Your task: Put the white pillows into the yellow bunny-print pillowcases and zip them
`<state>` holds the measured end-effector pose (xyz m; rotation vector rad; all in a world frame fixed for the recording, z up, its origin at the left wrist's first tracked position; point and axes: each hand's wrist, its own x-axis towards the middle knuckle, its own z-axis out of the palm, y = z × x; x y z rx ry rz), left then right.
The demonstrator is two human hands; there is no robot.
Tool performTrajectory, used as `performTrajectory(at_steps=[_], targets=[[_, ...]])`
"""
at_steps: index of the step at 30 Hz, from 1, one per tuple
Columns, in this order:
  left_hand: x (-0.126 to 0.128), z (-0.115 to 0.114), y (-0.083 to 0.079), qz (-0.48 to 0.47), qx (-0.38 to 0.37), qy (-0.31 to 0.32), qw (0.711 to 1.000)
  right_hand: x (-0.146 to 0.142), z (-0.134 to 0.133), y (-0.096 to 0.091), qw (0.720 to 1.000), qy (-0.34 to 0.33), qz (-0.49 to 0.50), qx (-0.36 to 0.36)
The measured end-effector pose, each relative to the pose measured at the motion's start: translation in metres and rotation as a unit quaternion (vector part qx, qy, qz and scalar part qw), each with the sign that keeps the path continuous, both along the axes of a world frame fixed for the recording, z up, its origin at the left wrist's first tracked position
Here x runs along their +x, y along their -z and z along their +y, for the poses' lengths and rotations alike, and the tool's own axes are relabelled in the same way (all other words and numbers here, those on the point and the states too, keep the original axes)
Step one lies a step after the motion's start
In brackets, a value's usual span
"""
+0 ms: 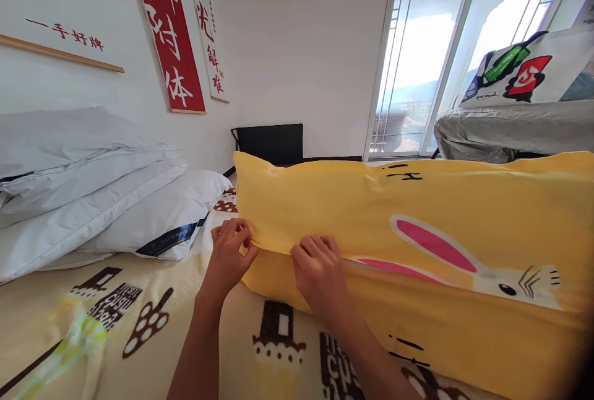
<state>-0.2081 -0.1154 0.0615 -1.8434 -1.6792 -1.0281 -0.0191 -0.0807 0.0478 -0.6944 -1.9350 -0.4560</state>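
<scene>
Our left hand (pixel 232 248) and right hand (pixel 320 267) both seem to pinch the yellow pillow (pixel 306 199); probably light, squishy, so we'd grab cloth between them.

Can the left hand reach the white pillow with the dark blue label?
Probably yes, once the left hand lets go of the yellow rabbit-print pillow it seems to pinch. The white pillow lies just left of that hand, and only blanket shows between them.
</scene>
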Motion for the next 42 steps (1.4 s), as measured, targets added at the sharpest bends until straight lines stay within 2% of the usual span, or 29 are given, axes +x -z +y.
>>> performTrajectory(at_steps=[4,6,10,15,20,23,27,32,37,42], targets=[[0.007,0.001,0.003,0.015,-0.055,0.068,0.996,0.0,-0.007,-0.002,1.0,-0.012,0.006,0.023],[0.016,0.005,0.006,0.038,-0.057,0.086,0.994,0.0,-0.011,-0.003,1.0,-0.016,0.006,0.02],[0.03,0.017,0.014,0.062,0.055,0.096,0.992,0.0,-0.016,-0.005,1.0,-0.025,0.001,0.011],[0.031,0.028,0.026,0.056,0.17,0.097,0.979,-0.004,-0.013,-0.001,1.0,-0.01,-0.017,0.001],[0.029,0.028,0.026,0.058,0.188,0.102,0.975,-0.005,-0.006,0.004,0.999,0.029,0.014,-0.011],[0.029,0.026,0.024,0.053,0.19,0.109,0.974,0.006,-0.003,0.001,0.997,0.064,0.031,-0.005],[0.029,0.025,0.024,0.033,0.19,0.116,0.974,0.045,-0.001,-0.003,0.993,0.115,0.01,0.035],[0.031,0.024,0.026,0.016,0.176,0.127,0.976,0.125,0.004,0.002,0.978,0.152,-0.06,0.132],[0.035,0.026,0.03,0.012,0.162,0.137,0.977,0.209,0.011,0.019,0.952,0.217,-0.059,0.206],[0.039,0.033,0.037,0.047,0.174,0.141,0.973,0.263,0.017,0.038,0.927,0.286,-0.003,0.243]])
